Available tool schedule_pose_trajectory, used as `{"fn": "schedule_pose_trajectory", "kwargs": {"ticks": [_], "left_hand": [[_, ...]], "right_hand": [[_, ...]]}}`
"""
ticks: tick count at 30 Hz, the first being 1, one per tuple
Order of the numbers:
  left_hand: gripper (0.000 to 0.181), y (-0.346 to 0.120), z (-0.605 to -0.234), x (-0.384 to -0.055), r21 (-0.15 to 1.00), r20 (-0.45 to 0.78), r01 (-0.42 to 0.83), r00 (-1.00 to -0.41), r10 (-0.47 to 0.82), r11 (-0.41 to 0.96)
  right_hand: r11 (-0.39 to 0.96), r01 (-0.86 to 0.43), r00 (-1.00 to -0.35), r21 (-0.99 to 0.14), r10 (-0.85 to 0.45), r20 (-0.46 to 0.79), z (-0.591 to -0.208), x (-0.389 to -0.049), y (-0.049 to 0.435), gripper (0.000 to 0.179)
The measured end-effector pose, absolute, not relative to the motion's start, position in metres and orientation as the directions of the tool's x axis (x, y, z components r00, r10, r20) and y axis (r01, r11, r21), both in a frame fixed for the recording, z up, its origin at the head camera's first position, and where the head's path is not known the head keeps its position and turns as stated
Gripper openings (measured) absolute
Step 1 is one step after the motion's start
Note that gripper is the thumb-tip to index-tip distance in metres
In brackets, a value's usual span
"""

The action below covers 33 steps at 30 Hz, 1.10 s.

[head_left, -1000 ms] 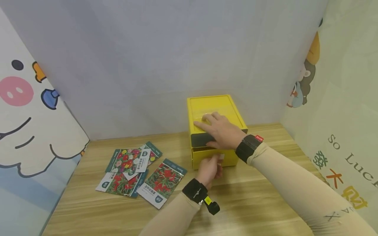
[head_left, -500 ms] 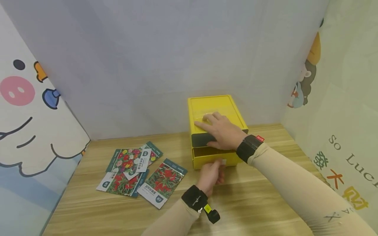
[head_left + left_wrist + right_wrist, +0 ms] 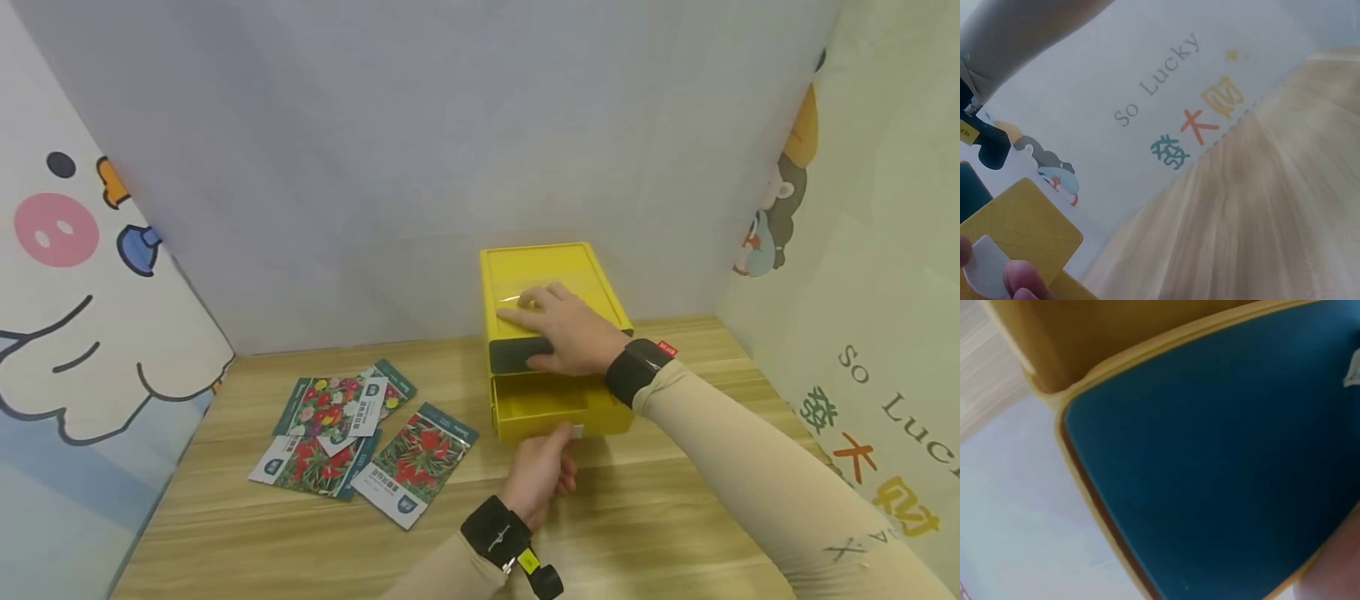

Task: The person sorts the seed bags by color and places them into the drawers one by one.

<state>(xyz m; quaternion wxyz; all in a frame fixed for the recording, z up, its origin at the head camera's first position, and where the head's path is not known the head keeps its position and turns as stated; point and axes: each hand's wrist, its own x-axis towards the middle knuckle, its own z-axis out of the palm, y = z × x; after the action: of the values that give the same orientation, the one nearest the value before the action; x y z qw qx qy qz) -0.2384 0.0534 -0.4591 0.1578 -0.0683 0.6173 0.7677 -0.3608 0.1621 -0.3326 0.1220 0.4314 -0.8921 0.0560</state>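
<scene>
Drawer-opening step in hand. Right hand [image 3: 567, 335], fingers flat and relaxed, steadies the box [image 3: 551, 275] at the table's rear. Left hand [image 3: 542, 474] pinches the white tab [image 3: 576, 431]; drawer [image 3: 558, 414] partly out. Next probably calls for a straight, level pull.

Over the last second the lower yellow plastic drawer [image 3: 553, 414] of the small yellow box has slid out toward the person: earlier its front sat nearly flush under the dark upper drawer front, half a second ago a narrow strip of its inside showed, and now a wide stretch of its yellow floor lies open to the head camera. The left hand [image 3: 542, 477], pinching the small white tab [image 3: 576, 431] on the drawer front, has drawn back along the pale wooden tabletop [image 3: 675, 517] with it, so the wrist and its black band now sit lower in the head view.
</scene>
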Motion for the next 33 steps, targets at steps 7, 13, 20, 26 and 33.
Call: {"fn": "schedule_pose_trajectory", "kwargs": {"ticks": [7, 13, 20, 26, 33], "left_hand": [[0.044, 0.054, -0.461, -0.225, 0.921, -0.299, -0.331, -0.939, 0.172, -0.207], [0.050, 0.054, -0.461, -0.212, 0.922, -0.297, -0.334, -0.935, 0.193, -0.197], [0.053, 0.050, -0.463, -0.196, 0.928, -0.275, -0.319, -0.934, 0.226, -0.189], [0.053, 0.046, -0.465, -0.187, 0.928, -0.280, -0.326, -0.929, 0.243, -0.178], [0.054, 0.045, -0.467, -0.179, 0.931, -0.287, -0.332, -0.924, 0.253, -0.155]], "right_hand": [[0.629, -0.777, -0.616, -0.029, -0.749, 0.245, -0.333, -0.363, 0.163, 0.074], [0.632, -0.774, -0.624, -0.046, -0.747, 0.232, -0.329, -0.361, 0.163, 0.074], [0.622, -0.783, -0.610, -0.033, -0.755, 0.240, -0.328, -0.360, 0.162, 0.073], [0.614, -0.789, -0.599, -0.023, -0.759, 0.255, -0.329, -0.360, 0.161, 0.072], [0.628, -0.778, -0.616, -0.034, -0.750, 0.241, -0.330, -0.360, 0.161, 0.072]]}}
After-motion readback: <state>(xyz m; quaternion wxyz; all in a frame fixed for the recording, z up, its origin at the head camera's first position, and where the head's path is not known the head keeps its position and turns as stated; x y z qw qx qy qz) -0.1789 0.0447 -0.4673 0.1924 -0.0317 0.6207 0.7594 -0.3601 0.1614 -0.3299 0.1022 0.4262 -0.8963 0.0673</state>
